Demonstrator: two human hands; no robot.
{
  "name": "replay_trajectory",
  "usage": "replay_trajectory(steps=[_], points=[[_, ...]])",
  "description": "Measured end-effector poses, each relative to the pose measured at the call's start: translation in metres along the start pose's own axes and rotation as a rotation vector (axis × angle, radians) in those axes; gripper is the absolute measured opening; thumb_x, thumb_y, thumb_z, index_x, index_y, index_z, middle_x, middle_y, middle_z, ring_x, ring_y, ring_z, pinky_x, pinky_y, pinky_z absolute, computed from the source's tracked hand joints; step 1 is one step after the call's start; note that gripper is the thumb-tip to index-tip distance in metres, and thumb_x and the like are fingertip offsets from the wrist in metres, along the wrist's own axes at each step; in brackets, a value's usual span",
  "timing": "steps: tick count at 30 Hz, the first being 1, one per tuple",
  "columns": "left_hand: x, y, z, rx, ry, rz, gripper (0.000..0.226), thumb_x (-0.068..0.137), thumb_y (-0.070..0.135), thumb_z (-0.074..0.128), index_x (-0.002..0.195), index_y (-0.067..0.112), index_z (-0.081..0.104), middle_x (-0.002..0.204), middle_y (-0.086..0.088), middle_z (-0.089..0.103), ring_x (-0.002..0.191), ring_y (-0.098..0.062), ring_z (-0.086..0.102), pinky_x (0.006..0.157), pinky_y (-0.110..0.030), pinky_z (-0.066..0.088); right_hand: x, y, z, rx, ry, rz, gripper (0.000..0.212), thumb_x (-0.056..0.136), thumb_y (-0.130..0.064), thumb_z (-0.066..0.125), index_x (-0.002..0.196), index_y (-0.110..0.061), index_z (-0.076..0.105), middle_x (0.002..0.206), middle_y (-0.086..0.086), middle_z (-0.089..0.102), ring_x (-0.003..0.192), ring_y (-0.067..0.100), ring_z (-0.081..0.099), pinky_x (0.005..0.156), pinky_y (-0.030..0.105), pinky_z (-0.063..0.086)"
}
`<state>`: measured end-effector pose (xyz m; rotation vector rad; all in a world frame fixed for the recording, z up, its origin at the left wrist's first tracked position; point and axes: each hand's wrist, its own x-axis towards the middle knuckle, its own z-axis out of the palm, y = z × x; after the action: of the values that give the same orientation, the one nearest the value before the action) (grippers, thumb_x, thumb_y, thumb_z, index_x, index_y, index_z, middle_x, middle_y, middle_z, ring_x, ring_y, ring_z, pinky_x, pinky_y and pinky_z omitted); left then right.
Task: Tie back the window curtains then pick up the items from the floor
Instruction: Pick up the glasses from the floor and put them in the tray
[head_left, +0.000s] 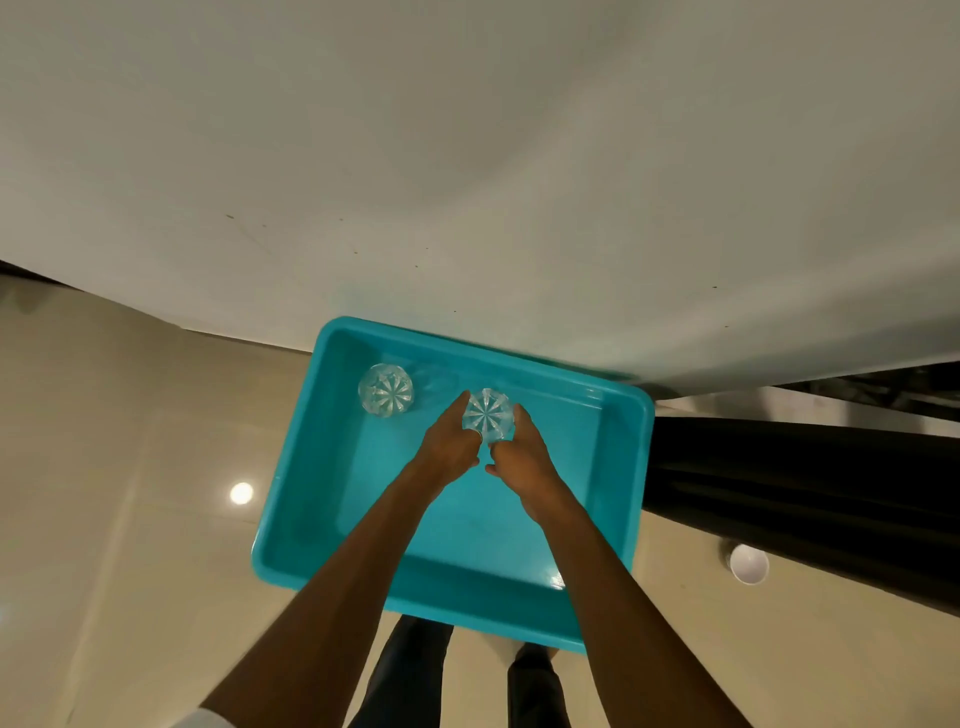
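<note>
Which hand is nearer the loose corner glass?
Left. The left hand lies just right of the loose glass; the right hand is farther right, across the held glass.

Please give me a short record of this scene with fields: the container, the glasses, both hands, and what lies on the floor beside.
container: teal tub on the tiled floor
held glass: clear cut glass, inside the tub, between both hands; lifted or resting, cannot tell
free glass: stands in the tub's far left corner, untouched
left hand: grips the held glass's left side
right hand: grips its right side
outside tub: white cup on the floor, beside a dark curtain
</note>
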<state>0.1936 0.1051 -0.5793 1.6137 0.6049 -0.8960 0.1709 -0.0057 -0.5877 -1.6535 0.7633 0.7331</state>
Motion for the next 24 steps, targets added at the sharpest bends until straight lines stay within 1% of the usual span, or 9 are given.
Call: replay_trajectory(steps=[3, 6, 9, 11, 13, 16, 18, 21, 24], points=[[0.006, -0.001, -0.002, 0.005, 0.001, -0.012, 0.056, 0.099, 0.010, 0.052, 0.151, 0.024, 0.037, 0.141, -0.001, 0.045, 0.121, -0.023, 0.052, 0.100, -0.047, 0.052, 0.003, -0.003, -0.001, 0.003, -0.004, -0.007, 0.051, 0.091, 0.002, 0.044, 0.122, -0.037, 0.051, 0.108, -0.010, 0.061, 0.099, 0.014, 0.063, 0.091, 0.049, 0.060], [0.009, -0.006, -0.003, 0.018, 0.041, -0.044, 0.066, 0.097, 0.012, 0.051, 0.157, 0.028, 0.026, 0.157, -0.003, 0.035, 0.128, -0.027, 0.051, 0.094, -0.042, 0.055, -0.001, -0.003, -0.003, 0.015, -0.006, -0.008, 0.056, 0.089, 0.005, 0.044, 0.129, -0.034, 0.049, 0.129, 0.002, 0.059, 0.104, 0.017, 0.062, 0.092, 0.048, 0.060], [0.004, -0.009, -0.003, 0.068, 0.103, -0.054, 0.071, 0.097, 0.010, 0.051, 0.159, 0.023, 0.020, 0.160, -0.005, 0.030, 0.118, -0.023, 0.052, 0.091, -0.040, 0.055, -0.013, -0.002, -0.006, 0.009, 0.004, 0.042, 0.072, 0.093, 0.007, 0.045, 0.156, -0.024, 0.029, 0.157, 0.005, 0.037, 0.106, 0.015, 0.052, 0.097, 0.043, 0.058], [0.000, -0.014, -0.004, 0.088, 0.138, -0.062, 0.069, 0.097, 0.012, 0.052, 0.158, 0.019, 0.021, 0.161, -0.005, 0.030, 0.121, -0.026, 0.053, 0.093, -0.041, 0.055, -0.021, -0.001, -0.009, 0.008, 0.018, 0.070, 0.078, 0.095, 0.005, 0.047, 0.162, -0.021, 0.017, 0.165, 0.004, 0.025, 0.101, 0.014, 0.050, 0.096, 0.040, 0.058], [-0.007, -0.017, -0.003, 0.105, 0.171, -0.080, 0.066, 0.097, 0.016, 0.054, 0.157, 0.017, 0.025, 0.159, -0.006, 0.033, 0.122, -0.029, 0.057, 0.095, -0.043, 0.056, -0.032, 0.000, -0.014, 0.006, 0.031, 0.076, 0.076, 0.096, 0.003, 0.047, 0.162, -0.020, 0.017, 0.166, 0.005, 0.024, 0.093, 0.012, 0.052, 0.093, 0.037, 0.058], [-0.024, -0.019, 0.004, 0.109, 0.196, -0.100, 0.061, 0.097, 0.018, 0.055, 0.153, 0.016, 0.031, 0.155, -0.007, 0.041, 0.113, -0.030, 0.061, 0.094, -0.043, 0.056, -0.051, 0.003, -0.023, -0.006, 0.050, 0.060, 0.072, 0.096, 0.001, 0.047, 0.161, -0.018, 0.021, 0.162, 0.006, 0.031, 0.078, 0.006, 0.051, 0.093, 0.038, 0.058], [-0.039, -0.020, 0.011, 0.108, 0.201, -0.098, 0.058, 0.096, 0.018, 0.055, 0.150, 0.015, 0.035, 0.150, -0.007, 0.045, 0.109, -0.029, 0.063, 0.093, -0.042, 0.057, -0.065, 0.006, -0.031, 0.000, 0.056, 0.049, 0.070, 0.097, -0.002, 0.048, 0.160, -0.018, 0.024, 0.157, 0.006, 0.037, 0.078, 0.003, 0.052, 0.093, 0.039, 0.058], [-0.063, -0.022, 0.028, 0.094, 0.193, -0.093, 0.055, 0.094, 0.018, 0.055, 0.146, 0.015, 0.039, 0.142, -0.009, 0.054, 0.104, -0.027, 0.065, 0.094, -0.045, 0.056, -0.090, 0.013, -0.045, 0.018, 0.051, 0.042, 0.064, 0.098, -0.004, 0.049, 0.157, -0.018, 0.029, 0.137, 0.002, 0.046, 0.079, 0.004, 0.053, 0.094, 0.040, 0.059], [-0.091, -0.022, 0.050, 0.074, 0.206, -0.085, 0.053, 0.095, 0.017, 0.056, 0.145, 0.013, 0.039, 0.140, -0.007, 0.055, 0.104, -0.025, 0.064, 0.083, -0.038, 0.059, -0.114, 0.025, -0.061, 0.029, 0.063, 0.022, 0.058, 0.099, -0.008, 0.050, 0.153, -0.019, 0.035, 0.133, 0.001, 0.048, 0.084, 0.007, 0.056, 0.092, 0.040, 0.060]])
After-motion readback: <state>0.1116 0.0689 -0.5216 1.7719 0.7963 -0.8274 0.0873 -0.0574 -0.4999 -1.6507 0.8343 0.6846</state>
